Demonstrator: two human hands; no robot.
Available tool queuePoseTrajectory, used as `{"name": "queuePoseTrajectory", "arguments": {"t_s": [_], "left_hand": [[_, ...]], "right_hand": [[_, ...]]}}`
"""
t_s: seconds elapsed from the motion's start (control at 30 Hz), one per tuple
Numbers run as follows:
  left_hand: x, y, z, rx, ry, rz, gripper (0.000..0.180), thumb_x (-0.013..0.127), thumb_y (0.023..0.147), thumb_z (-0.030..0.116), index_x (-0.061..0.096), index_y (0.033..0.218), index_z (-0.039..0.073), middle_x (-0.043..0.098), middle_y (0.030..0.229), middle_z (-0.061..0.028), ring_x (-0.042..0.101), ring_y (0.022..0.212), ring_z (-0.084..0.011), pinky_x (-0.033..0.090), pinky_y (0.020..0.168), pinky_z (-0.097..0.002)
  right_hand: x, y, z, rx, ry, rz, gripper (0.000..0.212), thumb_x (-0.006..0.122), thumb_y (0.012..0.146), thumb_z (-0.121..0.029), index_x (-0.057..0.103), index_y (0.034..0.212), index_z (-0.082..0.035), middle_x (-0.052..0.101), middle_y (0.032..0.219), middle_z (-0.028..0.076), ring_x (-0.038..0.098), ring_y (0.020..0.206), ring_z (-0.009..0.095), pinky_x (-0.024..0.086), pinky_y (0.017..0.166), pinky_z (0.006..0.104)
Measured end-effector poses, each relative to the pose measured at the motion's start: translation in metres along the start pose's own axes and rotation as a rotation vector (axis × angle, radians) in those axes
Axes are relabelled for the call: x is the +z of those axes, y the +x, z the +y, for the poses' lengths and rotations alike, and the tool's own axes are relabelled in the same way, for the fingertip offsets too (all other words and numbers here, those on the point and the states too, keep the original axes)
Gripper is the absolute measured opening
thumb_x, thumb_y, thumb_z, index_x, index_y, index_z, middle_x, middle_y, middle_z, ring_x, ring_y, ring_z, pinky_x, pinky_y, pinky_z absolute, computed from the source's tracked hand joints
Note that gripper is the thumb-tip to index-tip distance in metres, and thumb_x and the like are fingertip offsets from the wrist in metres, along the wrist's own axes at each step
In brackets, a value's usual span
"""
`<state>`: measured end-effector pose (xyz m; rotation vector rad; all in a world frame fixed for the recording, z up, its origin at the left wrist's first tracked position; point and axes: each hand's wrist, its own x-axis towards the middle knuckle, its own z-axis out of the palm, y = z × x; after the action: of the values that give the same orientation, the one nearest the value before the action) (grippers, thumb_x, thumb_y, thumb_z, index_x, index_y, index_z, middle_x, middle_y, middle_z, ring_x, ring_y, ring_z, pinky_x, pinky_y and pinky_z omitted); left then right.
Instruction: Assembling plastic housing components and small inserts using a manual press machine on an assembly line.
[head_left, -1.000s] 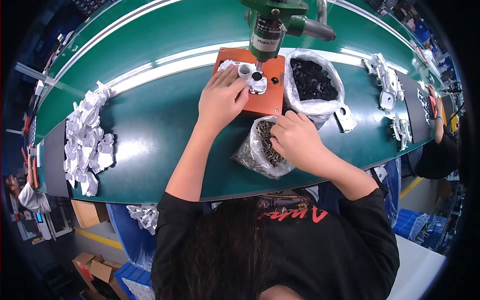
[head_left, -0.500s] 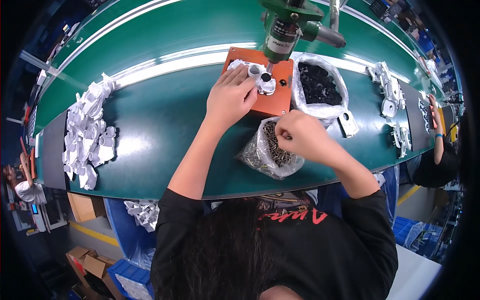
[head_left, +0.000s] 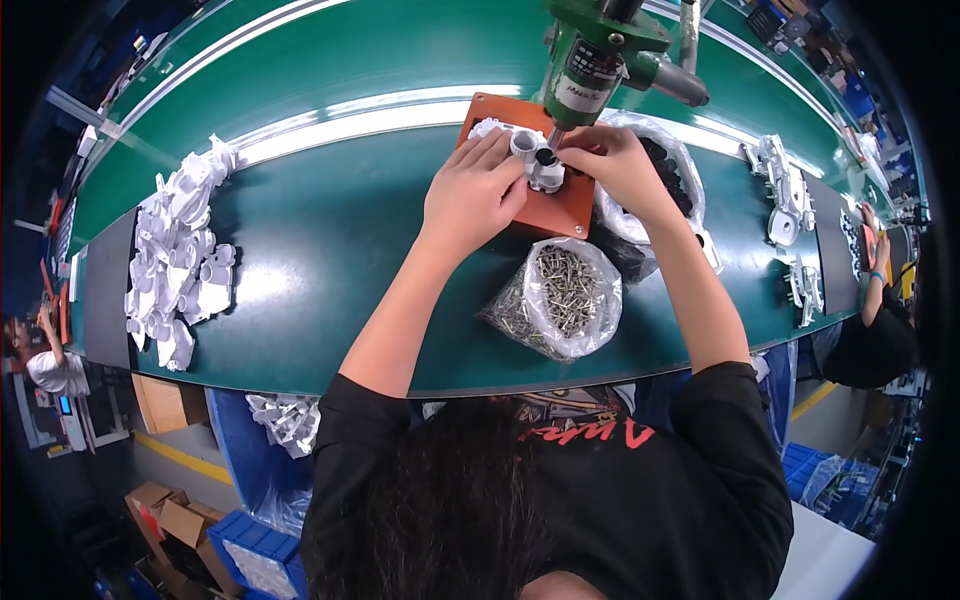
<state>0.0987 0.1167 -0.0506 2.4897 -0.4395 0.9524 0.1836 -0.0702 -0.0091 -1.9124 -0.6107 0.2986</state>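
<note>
A white plastic housing (head_left: 545, 179) with round collars lies on the orange fixture block (head_left: 562, 218). My left hand (head_left: 472, 195) grips its left side, fingers laid over the top and thumb near the front. A black round insert (head_left: 546, 157) sits in the housing, just below the spindle of the green press (head_left: 583, 75). My right hand (head_left: 622, 168) reaches over from the right, its thumb and forefinger pinched beside that insert. Whatever is between those fingertips is too small to make out. Nearer to me stands a clear bag of small metal pins or screws (head_left: 572, 290).
Behind my right wrist is a plastic bag of black parts (head_left: 690, 165), partly covered. White housings are heaped at the left (head_left: 180, 255), and more lie at the right (head_left: 785, 205). Other people sit at both far sides of the green table (head_left: 330, 230).
My right hand has moved from the bag of metal pieces up and away to the housing under the spindle. My left hand stays on the housing. The view has shifted slightly.
</note>
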Motion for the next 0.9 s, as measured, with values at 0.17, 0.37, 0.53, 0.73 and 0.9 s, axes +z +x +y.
{"name": "queuePoseTrajectory", "arguments": {"t_s": [0.17,0.37,0.53,0.73,0.9], "left_hand": [[0.001,-0.001,-0.001,0.006,0.007,0.001,0.011,0.061,0.077,0.015,0.061,0.080,0.005,0.064,0.106,-0.0160,0.058,0.107,-0.0301,0.044,0.094,-0.0397],[0.002,0.000,-0.001,-0.002,0.005,-0.003,0.010,0.061,0.077,0.015,0.061,0.080,0.005,0.064,0.106,-0.0159,0.058,0.108,-0.0300,0.044,0.095,-0.0398],[0.002,-0.001,-0.002,-0.005,0.007,-0.007,0.010,0.061,0.077,0.015,0.061,0.080,0.006,0.064,0.107,-0.0156,0.058,0.108,-0.0297,0.044,0.095,-0.0397],[0.002,-0.001,-0.002,-0.006,0.013,-0.011,0.011,0.061,0.077,0.016,0.061,0.080,0.005,0.064,0.107,-0.0153,0.058,0.109,-0.0296,0.044,0.095,-0.0395],[0.001,0.000,-0.001,0.002,0.008,-0.006,0.011,0.061,0.077,0.016,0.061,0.081,0.006,0.064,0.107,-0.0151,0.058,0.108,-0.0297,0.044,0.095,-0.0399]], "right_hand": [[0.006,0.005,-0.002,0.038,0.037,0.009,0.019,0.067,0.077,-0.013,0.064,0.086,0.004,0.061,0.078,0.006,0.056,0.073,0.011,0.044,0.068,0.0245],[-0.001,0.012,0.001,0.118,0.116,-0.068,0.013,0.064,0.075,-0.011,0.062,0.075,0.001,0.060,0.071,0.005,0.055,0.063,0.009,0.042,0.057,0.0229],[-0.007,0.019,0.001,0.148,-0.009,-0.151,0.012,0.062,0.078,-0.009,0.062,0.080,0.003,0.060,0.072,0.003,0.055,0.063,0.010,0.043,0.057,0.0229],[-0.007,0.024,-0.002,0.125,0.034,-0.213,0.020,0.065,0.078,-0.009,0.060,0.095,0.000,0.061,0.078,0.003,0.055,0.064,0.010,0.044,0.056,0.0226],[-0.006,0.026,-0.005,0.125,-0.044,-0.269,0.028,0.067,0.079,-0.011,0.057,0.104,-0.003,0.061,0.083,0.002,0.055,0.073,0.009,0.044,0.061,0.0229]]}}
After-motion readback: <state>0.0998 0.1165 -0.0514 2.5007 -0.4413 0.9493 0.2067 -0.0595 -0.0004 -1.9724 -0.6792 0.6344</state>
